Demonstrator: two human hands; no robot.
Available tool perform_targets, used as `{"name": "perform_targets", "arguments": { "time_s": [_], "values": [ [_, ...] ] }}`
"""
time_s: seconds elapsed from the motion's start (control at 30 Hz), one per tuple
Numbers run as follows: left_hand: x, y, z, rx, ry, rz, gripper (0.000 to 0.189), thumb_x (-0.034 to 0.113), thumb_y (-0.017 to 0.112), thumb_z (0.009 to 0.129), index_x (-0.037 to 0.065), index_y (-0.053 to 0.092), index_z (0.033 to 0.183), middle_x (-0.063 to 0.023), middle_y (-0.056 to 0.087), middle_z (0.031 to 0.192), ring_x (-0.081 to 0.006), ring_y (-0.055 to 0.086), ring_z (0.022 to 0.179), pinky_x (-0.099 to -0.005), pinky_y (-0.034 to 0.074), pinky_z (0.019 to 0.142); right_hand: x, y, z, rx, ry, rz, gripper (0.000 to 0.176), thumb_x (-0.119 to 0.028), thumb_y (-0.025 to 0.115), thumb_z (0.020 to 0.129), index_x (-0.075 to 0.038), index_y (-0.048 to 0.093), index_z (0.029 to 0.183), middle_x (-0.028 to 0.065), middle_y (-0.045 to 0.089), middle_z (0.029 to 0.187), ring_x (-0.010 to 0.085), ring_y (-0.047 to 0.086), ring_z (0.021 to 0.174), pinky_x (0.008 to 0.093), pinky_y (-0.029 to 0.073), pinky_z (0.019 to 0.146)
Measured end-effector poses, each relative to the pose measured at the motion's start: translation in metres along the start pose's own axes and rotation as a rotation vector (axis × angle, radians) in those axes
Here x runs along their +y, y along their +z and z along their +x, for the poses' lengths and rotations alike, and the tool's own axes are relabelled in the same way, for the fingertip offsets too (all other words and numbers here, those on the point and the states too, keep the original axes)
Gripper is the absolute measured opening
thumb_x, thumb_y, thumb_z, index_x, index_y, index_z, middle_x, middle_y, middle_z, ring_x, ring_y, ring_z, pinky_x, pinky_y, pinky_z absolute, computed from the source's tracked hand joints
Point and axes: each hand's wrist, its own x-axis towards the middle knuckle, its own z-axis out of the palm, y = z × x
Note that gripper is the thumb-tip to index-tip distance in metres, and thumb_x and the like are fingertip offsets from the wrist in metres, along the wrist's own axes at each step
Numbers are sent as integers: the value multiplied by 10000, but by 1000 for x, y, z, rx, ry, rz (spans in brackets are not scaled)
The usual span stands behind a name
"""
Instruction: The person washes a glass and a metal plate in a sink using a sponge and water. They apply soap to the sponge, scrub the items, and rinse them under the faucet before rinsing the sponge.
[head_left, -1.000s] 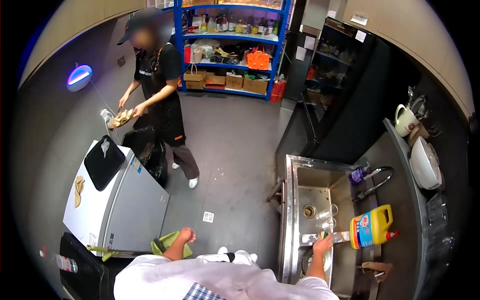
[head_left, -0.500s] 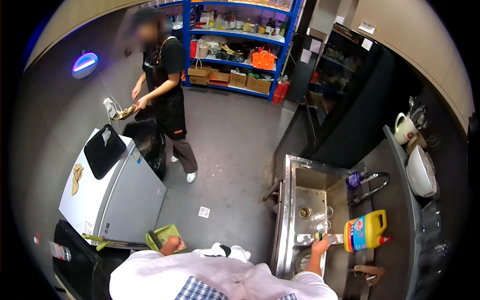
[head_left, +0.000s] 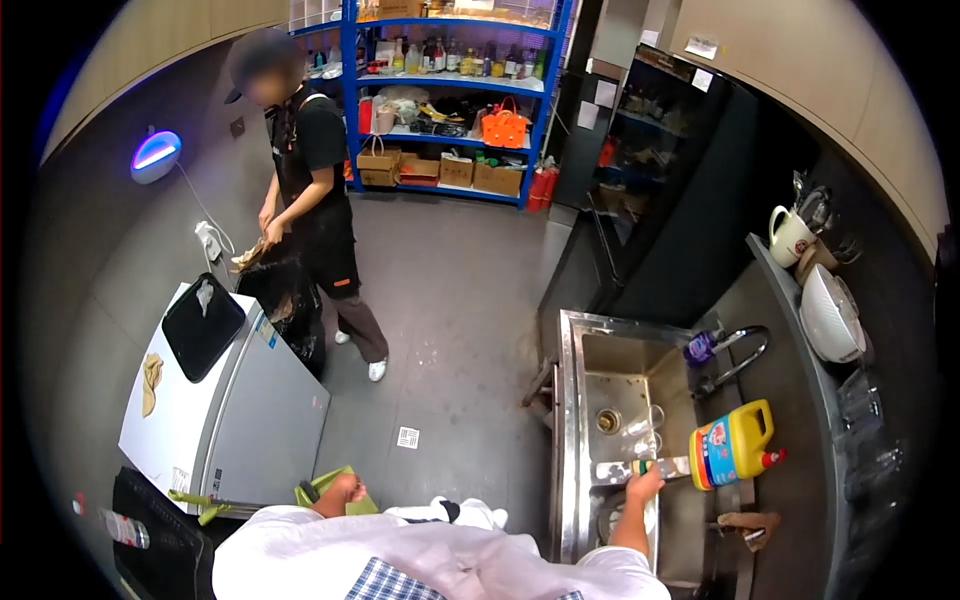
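My right hand [head_left: 645,484] is over the strip between the two basins of the steel sink [head_left: 567,400]. Its fingers are closed on a small green-and-yellow sponge [head_left: 640,467]. Clear glasses [head_left: 648,425] lie in the far basin, beyond that hand. A yellow detergent jug [head_left: 735,445] with a red cap stands to its right. On the other side, my left hand [head_left: 343,490] is curled closed in front of a green dustpan [head_left: 362,504]; what its fingers hold, if anything, is hidden.
A co-worker [head_left: 315,200] stands beyond the white chest freezer [head_left: 265,400], by a black-lined bin [head_left: 285,300]. Blue shelving [head_left: 440,85] is at the back. A faucet [head_left: 745,345], purple bottle [head_left: 700,348] and ledge with white bowls [head_left: 832,315] line the right wall.
The co-worker's hands, with a brown, crumpled thing, have come down toward the bin. My view has shifted slightly. My right hand stays at the sponge, and my left hand remains by the dustpan.
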Motion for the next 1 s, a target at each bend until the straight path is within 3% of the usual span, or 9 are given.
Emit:
{"name": "perform_targets", "arguments": {
  "time_s": [0.17,0.2,0.3,0.4,0.47,0.67,0.73,0.87,1.0],
  "values": [
    [-1,-2,19,15,54,-58,224,167,396,894,29,573,894,-97,624,745,-212,615,569,-354,513,460,3,2,10,197,-79,44,394,-41,699,681,-37,584,1057,180,603,1030,379,527,976,430,410,879],
    [0,-1,25,15,48,-92,215,155,403,887,28,577,884,-99,624,743,-212,616,566,-354,513,456,1,-1,5,44,-60,-56,409,-54,707,678,-38,584,1069,192,599,1050,383,530,992,419,409,893],
    [-6,7,13,21,63,-121,183,138,432,872,29,579,869,-102,613,701,-218,610,543,-365,515,451,3,3,7,-56,-13,41,454,-41,705,669,-35,578,1106,196,591,1087,376,524,1029,423,409,899],
    [-28,-1,8,18,12,-126,168,139,445,872,18,558,839,-117,598,675,-235,592,506,-371,512,440,-12,-20,4,101,-12,27,433,-59,720,673,-26,573,1079,172,573,1091,341,510,1030,448,404,896],
    [-27,6,9,50,4,-83,167,141,450,872,14,546,820,-123,595,673,-243,588,500,-371,512,437,3,7,2,24,-7,43,332,-35,686,689,-25,586,1006,178,556,1033,366,497,985,441,391,907],
    [-33,16,1,62,-18,-83,175,132,445,870,7,545,801,-107,610,695,-231,606,533,-362,515,443,-6,-18,12,186,-78,105,405,-40,700,674,-36,549,1049,174,537,1077,379,476,1025,447,381,909],
    [-24,16,-1,53,-5,-83,172,127,445,867,4,551,809,-105,615,706,-226,611,541,-361,517,448,4,-1,9,-71,-30,18,412,-92,714,673,-55,554,1051,169,539,1082,372,476,1041,446,383,921],
    [-8,15,6,60,58,-107,177,128,445,862,0,558,814,-108,619,717,-213,614,545,-353,515,443,1,-2,22,-92,74,-35,467,-177,726,677,-74,530,1089,147,529,1120,373,505,1027,464,429,880],
    [-15,20,19,54,73,-100,182,138,451,854,2,563,807,-109,614,705,-200,611,536,-343,508,430,-30,-32,6,-1,90,-99,403,-176,659,766,-87,524,1136,133,566,1127,376,549,990,502,451,829]
  ]
}}
